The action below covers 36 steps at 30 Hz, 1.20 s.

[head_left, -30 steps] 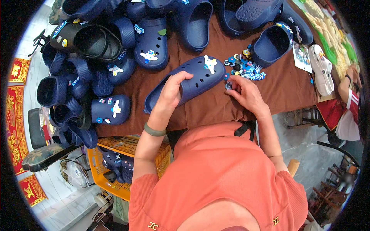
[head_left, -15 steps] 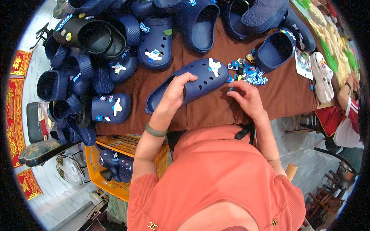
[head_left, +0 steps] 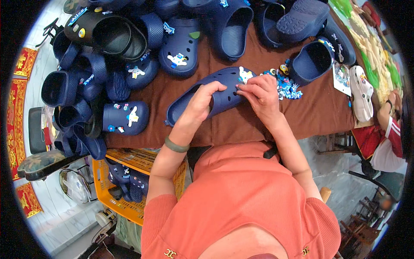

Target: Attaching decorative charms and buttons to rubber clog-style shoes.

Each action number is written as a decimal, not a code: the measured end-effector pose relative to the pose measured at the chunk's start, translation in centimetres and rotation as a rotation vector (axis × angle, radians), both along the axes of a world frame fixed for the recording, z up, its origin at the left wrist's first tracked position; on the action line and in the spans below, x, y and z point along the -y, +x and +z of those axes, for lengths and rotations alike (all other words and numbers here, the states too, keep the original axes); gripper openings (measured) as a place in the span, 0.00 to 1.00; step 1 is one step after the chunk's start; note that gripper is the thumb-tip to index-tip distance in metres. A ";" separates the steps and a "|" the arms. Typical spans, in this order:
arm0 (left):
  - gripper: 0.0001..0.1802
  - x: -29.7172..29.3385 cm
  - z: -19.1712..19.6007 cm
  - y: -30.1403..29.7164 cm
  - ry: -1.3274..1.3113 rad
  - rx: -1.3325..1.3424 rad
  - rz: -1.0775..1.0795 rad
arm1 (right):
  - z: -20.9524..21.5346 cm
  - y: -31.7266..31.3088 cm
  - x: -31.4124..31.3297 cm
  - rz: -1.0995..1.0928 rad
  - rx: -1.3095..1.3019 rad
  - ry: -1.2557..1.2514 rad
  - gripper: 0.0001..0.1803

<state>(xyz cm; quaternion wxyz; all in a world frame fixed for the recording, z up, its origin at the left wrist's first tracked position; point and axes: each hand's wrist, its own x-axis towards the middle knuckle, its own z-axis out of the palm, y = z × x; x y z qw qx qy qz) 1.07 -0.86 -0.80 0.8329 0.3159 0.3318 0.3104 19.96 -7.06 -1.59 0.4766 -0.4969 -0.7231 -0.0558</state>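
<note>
A navy blue clog (head_left: 225, 98) lies tilted on the brown cloth (head_left: 164, 105), its toe pointing to the upper right. My left hand (head_left: 201, 102) grips it at the opening's edge, thumb over the upper. A white cartoon charm (head_left: 245, 75) sits in the toe. The fingertips of my right hand (head_left: 264, 93) are pinched at one of the clog's holes, around a tiny charm that they mostly hide. Just beyond this hand lies a pile of small charms (head_left: 285, 85), blue, white, yellow and black.
Navy clogs (head_left: 179, 47) crowd the far and left sides, along with a black pair (head_left: 112, 36). A decorated clog (head_left: 125, 118) rests at left. White shoes (head_left: 361, 93) and a card (head_left: 341, 78) lie at right. Below left stands an orange crate (head_left: 103, 185). Another person's arm (head_left: 387, 108) shows far right.
My right hand has moved left and up from beside the charm pile onto the clog's upper, carrying a small charm. My left hand keeps its grip.
</note>
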 end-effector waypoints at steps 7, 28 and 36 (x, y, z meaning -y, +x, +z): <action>0.13 -0.3 -0.3 0.1 -0.033 0.024 -0.030 | 0.8 0.6 1.7 -0.031 0.168 -0.060 0.15; 0.12 -0.7 -1.6 -0.3 -0.013 -0.037 0.018 | 0.6 -2.8 3.6 -0.202 0.456 -0.090 0.21; 0.14 -0.2 0.0 0.1 -0.060 -0.080 0.020 | 0.2 3.3 4.7 -0.219 0.140 -0.101 0.07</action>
